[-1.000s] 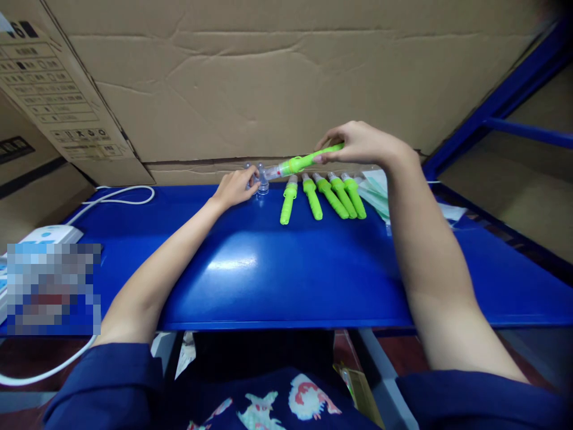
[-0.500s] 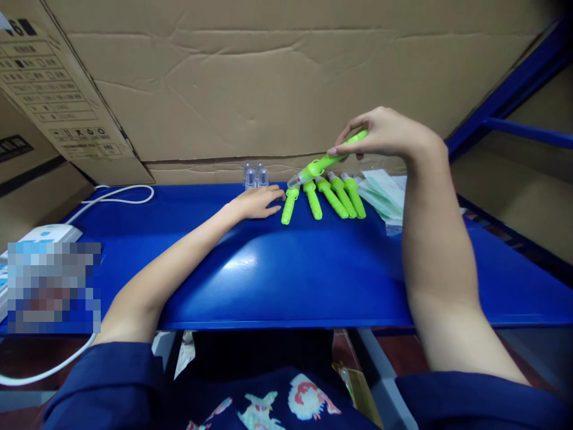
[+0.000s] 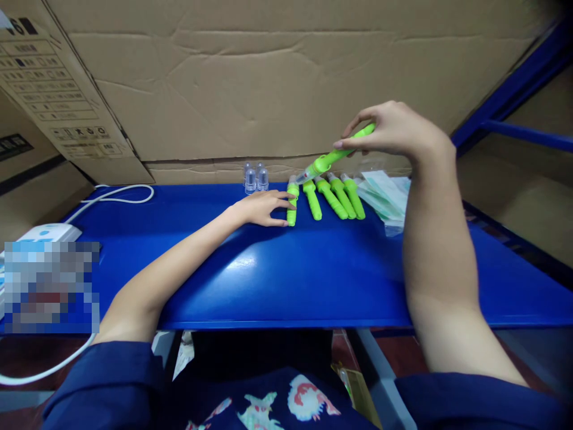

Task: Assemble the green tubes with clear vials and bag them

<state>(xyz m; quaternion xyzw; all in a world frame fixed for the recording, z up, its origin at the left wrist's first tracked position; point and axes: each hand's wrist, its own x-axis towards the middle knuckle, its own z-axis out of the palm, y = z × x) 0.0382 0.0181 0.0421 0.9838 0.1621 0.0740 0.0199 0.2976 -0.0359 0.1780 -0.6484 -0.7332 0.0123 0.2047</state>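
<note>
My right hand (image 3: 389,134), raised above the table, is closed in a pinch on a lime-green stick with a clear tip (image 3: 333,156). The stick slants down to the left, with its clear tip by the top of another such stick (image 3: 292,210), the leftmost in a row. Against that leftmost stick rest the spread fingertips of my left hand (image 3: 264,208), not wrapped round it. To its right lie several matching green sticks (image 3: 332,198), clear ends toward the cardboard. Behind my left hand stand several clear plastic caps (image 3: 250,181).
Pale green-white packets (image 3: 382,194) lie right of the row. Cardboard (image 3: 268,89) walls the back of the blue table (image 3: 277,280). A white power strip (image 3: 47,234) with a cord sits at the left, beside a pixelated patch. A blue metal frame (image 3: 505,98) rises at the right.
My left hand has moved slightly right and nearer me, onto the leftmost stick, which now lies straighter. My right hand and its stick have shifted a little to the right.
</note>
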